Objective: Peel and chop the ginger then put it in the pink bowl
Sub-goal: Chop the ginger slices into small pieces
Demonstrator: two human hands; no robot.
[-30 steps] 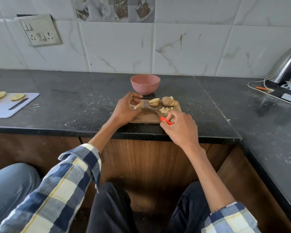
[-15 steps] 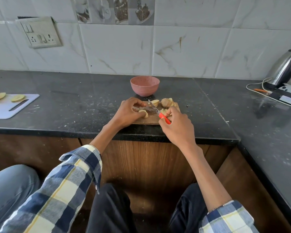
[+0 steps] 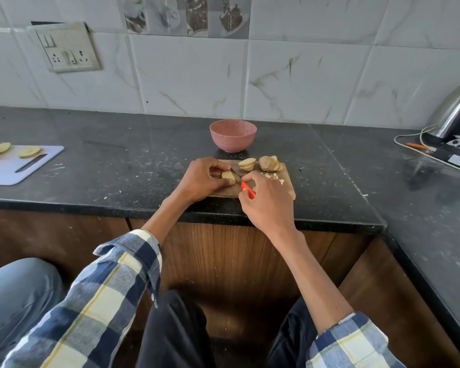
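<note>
Since the earlier frame, your left hand has set its pale ginger piece down at the left edge of the brown wooden cutting board, pinching it. Your right hand, gripping the red-handled knife, lays the blade immediately right of the piece, across its long axis.

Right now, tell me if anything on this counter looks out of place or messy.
Small pale scraps lie scattered over the dark counter around the wooden board, whose near edge sits at the counter's lip. The pink bowl looks empty. Otherwise nothing is odd: the left hand holds a ginger piece, the right hand the knife.
</note>
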